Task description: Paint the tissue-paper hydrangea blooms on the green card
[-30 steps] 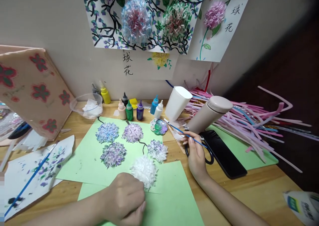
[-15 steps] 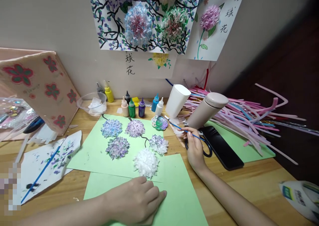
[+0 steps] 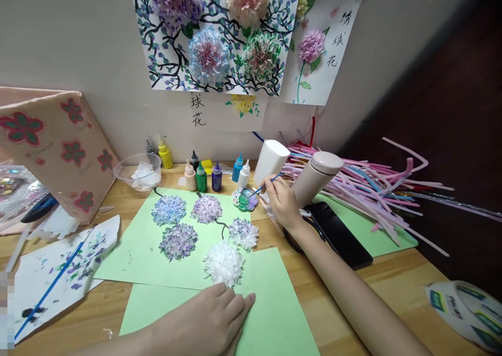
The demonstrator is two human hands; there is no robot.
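My right hand [image 3: 281, 201] grips a thin blue paintbrush [image 3: 264, 186], whose tip rests in the small round paint palette [image 3: 244, 199]. My left hand [image 3: 212, 319] lies flat, fingers out, on the near green paper sheet [image 3: 274, 314], just below a white tissue-paper flower [image 3: 223, 263]. Several tinted tissue flowers, one of them [image 3: 178, 241], sit on the far green sheet [image 3: 133, 256].
Small paint bottles [image 3: 202, 177] line the wall beside a white cup [image 3: 270, 161] and a clear bowl [image 3: 137, 170]. A beige flask [image 3: 314, 177], scissors and a black phone [image 3: 339, 234] lie to the right. Pipe cleaners [image 3: 372, 188] pile up further right. A second brush [image 3: 50, 288] rests on paint-spotted paper at left.
My right hand lifted off the scissors and moved left and up, bringing the brush tip to the palette. My left hand uncurled from a fist and flattened on the green paper.
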